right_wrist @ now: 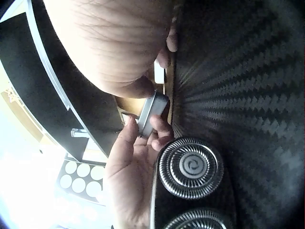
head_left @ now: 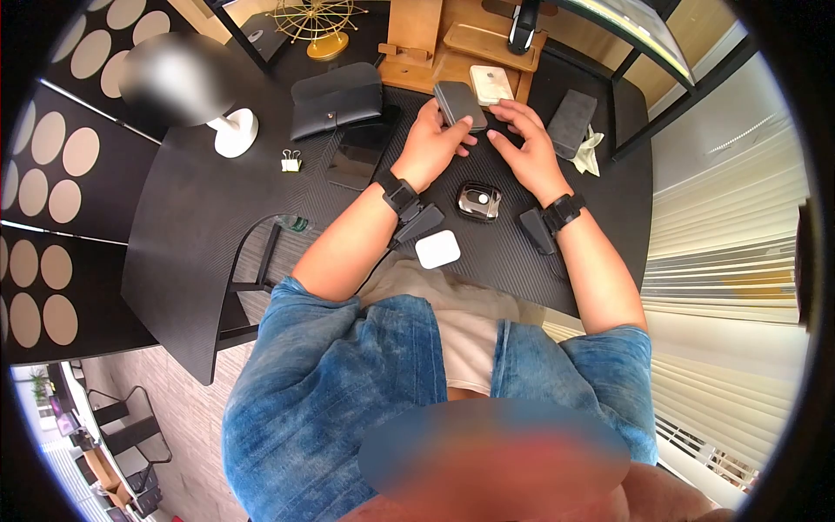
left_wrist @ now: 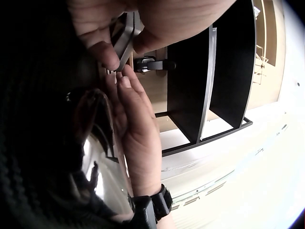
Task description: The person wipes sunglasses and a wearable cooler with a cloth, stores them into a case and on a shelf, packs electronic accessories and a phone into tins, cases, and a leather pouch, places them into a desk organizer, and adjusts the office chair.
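Note:
In the head view the left hand [head_left: 428, 146] grips a dark grey flat case [head_left: 458, 106], thumb on top and fingers beneath. The right hand [head_left: 532, 150] is just right of the case, fingers loosely bent, its fingertips near the lower edge of a white box [head_left: 491, 84]; whether they touch it I cannot tell. In the right wrist view the case [right_wrist: 151, 114] is tilted between the left thumb and fingers. A shaver with round heads [head_left: 478, 201] lies on the desk between the forearms, and a white rounded case [head_left: 437, 250] lies nearer the body.
Left of the hands are a black pouch [head_left: 337, 99], a dark glossy flat object [head_left: 355, 158] and a binder clip [head_left: 291, 160]. A wooden stand [head_left: 413, 52] is at the back. On the right lie a dark grey case [head_left: 571, 123] and a pale cloth [head_left: 589, 154]. Monitor legs frame the back.

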`<state>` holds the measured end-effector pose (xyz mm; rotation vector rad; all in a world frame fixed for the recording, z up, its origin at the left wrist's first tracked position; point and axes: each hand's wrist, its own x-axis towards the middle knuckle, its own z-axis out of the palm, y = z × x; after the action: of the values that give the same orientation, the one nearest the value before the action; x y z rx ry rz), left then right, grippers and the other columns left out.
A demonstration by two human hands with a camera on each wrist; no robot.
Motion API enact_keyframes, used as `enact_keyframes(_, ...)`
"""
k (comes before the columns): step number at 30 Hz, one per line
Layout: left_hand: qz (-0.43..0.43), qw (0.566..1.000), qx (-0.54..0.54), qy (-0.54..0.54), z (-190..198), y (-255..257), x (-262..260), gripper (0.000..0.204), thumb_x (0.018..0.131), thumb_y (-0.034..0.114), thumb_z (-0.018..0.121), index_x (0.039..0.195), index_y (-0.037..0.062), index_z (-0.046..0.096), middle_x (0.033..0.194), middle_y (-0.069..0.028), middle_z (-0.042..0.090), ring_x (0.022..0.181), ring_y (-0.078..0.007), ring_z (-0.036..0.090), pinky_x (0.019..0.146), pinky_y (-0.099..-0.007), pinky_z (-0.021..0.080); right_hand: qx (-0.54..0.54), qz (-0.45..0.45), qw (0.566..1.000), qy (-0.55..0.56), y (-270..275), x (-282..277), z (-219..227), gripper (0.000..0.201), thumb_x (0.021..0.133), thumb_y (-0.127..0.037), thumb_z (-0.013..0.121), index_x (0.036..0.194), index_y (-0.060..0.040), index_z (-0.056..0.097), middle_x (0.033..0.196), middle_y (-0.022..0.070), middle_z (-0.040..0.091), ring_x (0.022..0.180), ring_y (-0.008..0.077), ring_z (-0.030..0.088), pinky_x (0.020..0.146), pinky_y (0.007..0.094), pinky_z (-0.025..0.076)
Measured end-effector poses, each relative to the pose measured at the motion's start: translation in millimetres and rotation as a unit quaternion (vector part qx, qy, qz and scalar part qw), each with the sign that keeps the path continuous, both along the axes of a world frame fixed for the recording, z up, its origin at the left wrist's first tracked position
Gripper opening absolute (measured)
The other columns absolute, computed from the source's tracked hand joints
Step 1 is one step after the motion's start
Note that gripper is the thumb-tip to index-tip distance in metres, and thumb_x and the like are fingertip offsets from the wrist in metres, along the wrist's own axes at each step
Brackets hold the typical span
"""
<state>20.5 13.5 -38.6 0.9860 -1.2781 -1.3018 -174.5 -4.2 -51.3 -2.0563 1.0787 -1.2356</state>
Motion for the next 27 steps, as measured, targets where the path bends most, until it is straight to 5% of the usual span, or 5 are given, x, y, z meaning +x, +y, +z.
enact_keyframes(11,0.008,0.999,0.009,0.031,-0.5,-0.7,-0.5,0.049,0.099,0.014,0.055,0.143,0.0062,0.036,0.106,-0.0082,0.061,0.083,-0.0147,0.063,0.068,-0.0259,0.052,0.001,0.023,1.0,-0.003,-0.3,0.8,0.7,0.033,0.086,-0.011,0.07,0.117,-0.0026,0.066,0.121,0.013,0.061,0.109,0.0245,0.06,0.096,0.0343,0.048)
enact_keyframes(27,-0.001,1.0,0.013,0.018,-5.6,-5.0,2.2,0.048,0.097,0.012,0.058,0.139,0.0022,0.039,0.101,-0.0075,0.062,0.081,-0.0137,0.063,0.068,-0.0246,0.052,-0.034,0.005,0.999,0.03,-2.2,-0.4,-4.1,0.029,0.085,-0.015,0.07,0.111,-0.0022,0.067,0.113,0.0132,0.064,0.11,0.0294,0.06,0.095,0.0368,0.048)
